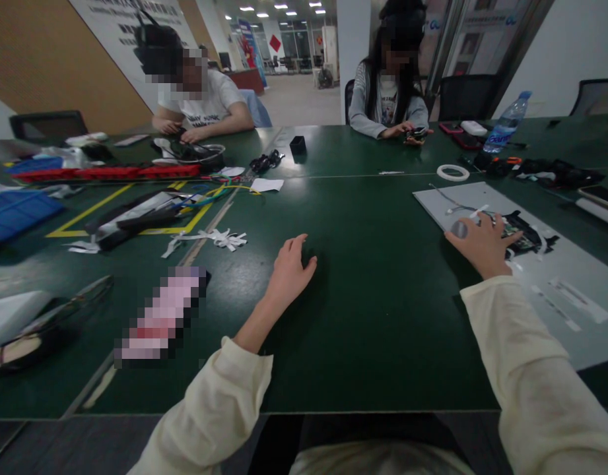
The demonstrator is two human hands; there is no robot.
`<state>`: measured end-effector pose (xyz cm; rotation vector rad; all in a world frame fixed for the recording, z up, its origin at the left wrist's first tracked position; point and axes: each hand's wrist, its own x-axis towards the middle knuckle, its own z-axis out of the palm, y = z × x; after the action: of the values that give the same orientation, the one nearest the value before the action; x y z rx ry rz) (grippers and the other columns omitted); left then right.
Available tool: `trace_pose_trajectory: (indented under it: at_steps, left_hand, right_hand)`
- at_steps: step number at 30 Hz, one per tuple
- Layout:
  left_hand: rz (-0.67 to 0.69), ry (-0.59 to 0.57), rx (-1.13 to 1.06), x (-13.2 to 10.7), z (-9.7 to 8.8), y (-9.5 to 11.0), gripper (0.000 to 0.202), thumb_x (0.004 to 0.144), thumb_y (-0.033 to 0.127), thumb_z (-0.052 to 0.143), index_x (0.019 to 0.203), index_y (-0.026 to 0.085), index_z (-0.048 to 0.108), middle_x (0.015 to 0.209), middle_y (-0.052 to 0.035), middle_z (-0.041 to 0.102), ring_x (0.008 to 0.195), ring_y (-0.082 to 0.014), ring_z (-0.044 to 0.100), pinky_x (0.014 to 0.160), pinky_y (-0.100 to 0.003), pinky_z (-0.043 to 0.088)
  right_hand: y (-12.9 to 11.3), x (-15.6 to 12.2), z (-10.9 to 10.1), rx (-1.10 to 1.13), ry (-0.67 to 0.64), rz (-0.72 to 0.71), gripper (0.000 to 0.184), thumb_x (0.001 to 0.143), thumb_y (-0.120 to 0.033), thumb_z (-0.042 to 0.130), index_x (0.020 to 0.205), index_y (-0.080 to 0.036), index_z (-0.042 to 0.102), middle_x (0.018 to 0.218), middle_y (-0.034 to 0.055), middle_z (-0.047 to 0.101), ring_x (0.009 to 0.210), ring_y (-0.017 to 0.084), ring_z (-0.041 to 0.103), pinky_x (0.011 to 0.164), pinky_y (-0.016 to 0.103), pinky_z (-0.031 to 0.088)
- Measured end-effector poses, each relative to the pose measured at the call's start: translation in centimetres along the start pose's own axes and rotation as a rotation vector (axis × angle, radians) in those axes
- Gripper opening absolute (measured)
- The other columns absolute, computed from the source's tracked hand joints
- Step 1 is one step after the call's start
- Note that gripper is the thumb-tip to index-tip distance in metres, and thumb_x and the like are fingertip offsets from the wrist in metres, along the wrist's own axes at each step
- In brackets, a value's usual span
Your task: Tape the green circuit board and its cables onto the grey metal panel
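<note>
Zero objects in the left hand (287, 272), with relaxed fingers; right hand (483, 244) spread over the black circuit assembly (527, 237) on the white board (581, 272), grip too hidden to tell. Might snag the thin cable (445, 196) in a sideways sweep, perhaps dragging the assembly askew.

On the table (383, 330), the board (585, 340) lies at the right, and on it lies the circuit assembly (524, 243), with the right hand (482, 247) at its left side. Behind the board are the tape roll (453, 178) and, farther to the right, the bottle (506, 125). The left hand (290, 272) is between the board and the phone (165, 316). The strips (228, 239) lie behind the phone, and the box (298, 146) stands far behind the left hand
</note>
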<state>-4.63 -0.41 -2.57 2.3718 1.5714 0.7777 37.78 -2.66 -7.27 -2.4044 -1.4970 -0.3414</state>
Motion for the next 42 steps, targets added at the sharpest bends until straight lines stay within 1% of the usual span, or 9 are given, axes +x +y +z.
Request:
trace_pose_trajectory:
  at_steps: [5,10,15,20,24,30,33,37,42]
  left_hand:
    - [0.018,-0.013,0.007,0.0,0.1,-0.1,0.049,0.085,0.03,0.053,0.131,0.018,0.04,0.127,-0.0132,0.048,0.118,-0.026,0.049,0.1,-0.045,0.04]
    - [0.015,-0.013,0.018,0.1,0.1,0.0,0.049,0.084,0.028,0.053,0.13,0.016,0.04,0.126,-0.014,0.048,0.117,-0.0261,0.049,0.099,-0.046,0.041]
    - [0.035,0.002,0.016,0.1,0.1,0.1,0.048,0.083,0.026,0.054,0.128,0.017,0.041,0.124,-0.0123,0.05,0.118,-0.0257,0.049,0.101,-0.045,0.04]
    - [0.039,0.013,0.011,-0.1,0.1,-0.3,0.048,0.085,0.026,0.052,0.131,0.018,0.039,0.124,-0.0115,0.05,0.117,-0.0242,0.05,0.101,-0.043,0.04]
    - [0.044,0.016,0.018,-0.2,0.1,-0.5,0.048,0.085,0.026,0.052,0.13,0.017,0.04,0.124,-0.0117,0.05,0.117,-0.0238,0.05,0.1,-0.043,0.04]
    - [0.115,-0.08,0.049,-0.2,-0.1,0.0,0.029,0.084,0.026,0.052,0.112,0.018,0.057,0.117,-0.0101,0.054,0.113,-0.0254,0.051,0.098,-0.046,0.041]
    - [0.151,-0.131,0.055,-0.3,-0.3,0.2,0.024,0.085,0.026,0.051,0.106,0.02,0.06,0.112,-0.0092,0.056,0.11,-0.0255,0.052,0.095,-0.047,0.043]
    - [0.177,-0.155,0.04,-0.3,-0.4,0.4,0.024,0.087,0.026,0.049,0.107,0.02,0.06,0.111,-0.0091,0.057,0.108,-0.0248,0.053,0.093,-0.046,0.044]
    - [0.206,-0.164,0.047,-0.3,-0.2,0.3,0.023,0.087,0.025,0.048,0.107,0.019,0.06,0.111,-0.0086,0.057,0.106,-0.0236,0.053,0.093,-0.043,0.044]
  right_hand:
    - [0.1,0.0,0.1,-0.034,0.124,0.087,0.059,0.081,-0.062,0.037,0.118,-0.021,0.058,0.141,0.0161,0.032,0.131,0.041,0.011,0.092,0.074,0.008]
    - [0.4,-0.2,0.0,-0.055,0.165,0.196,0.064,0.08,-0.064,0.036,0.119,-0.018,0.058,0.141,0.0205,0.029,0.131,0.045,0.008,0.091,0.075,0.009]
    - [0.9,-0.1,0.3,-0.04,0.174,0.195,0.065,0.079,-0.065,0.036,0.118,-0.018,0.059,0.14,0.0219,0.031,0.13,0.046,0.009,0.089,0.077,0.009]
    - [1.4,0.3,0.9,-0.041,0.215,0.215,0.066,0.079,-0.067,0.039,0.118,-0.018,0.06,0.138,0.022,0.033,0.129,0.045,0.012,0.091,0.073,0.011]
    - [1.7,0.4,1.1,-0.02,0.196,0.191,0.061,0.081,-0.063,0.04,0.117,-0.018,0.061,0.138,0.0225,0.033,0.129,0.044,0.012,0.091,0.07,0.013]
    - [1.6,0.3,1.2,0.041,0.138,0.132,0.053,0.082,-0.054,0.039,0.118,-0.02,0.059,0.135,0.0212,0.037,0.127,0.044,0.016,0.09,0.071,0.011]
    - [1.5,0.3,0.9,0.131,0.163,0.142,0.048,0.08,-0.049,0.044,0.117,-0.022,0.059,0.136,0.0184,0.039,0.128,0.041,0.017,0.093,0.071,0.006]
    - [2.6,0.7,0.2,0.394,0.295,0.279,0.048,0.078,-0.041,0.052,0.121,-0.022,0.055,0.138,0.0159,0.039,0.129,0.035,0.021,0.103,0.06,0.008]
    - [6.0,2.4,-0.6,0.565,0.467,0.52,0.074,0.063,-0.018,0.064,0.132,-0.013,0.039,0.138,0.0202,0.034,0.132,0.034,0.023,0.109,0.052,0.011]
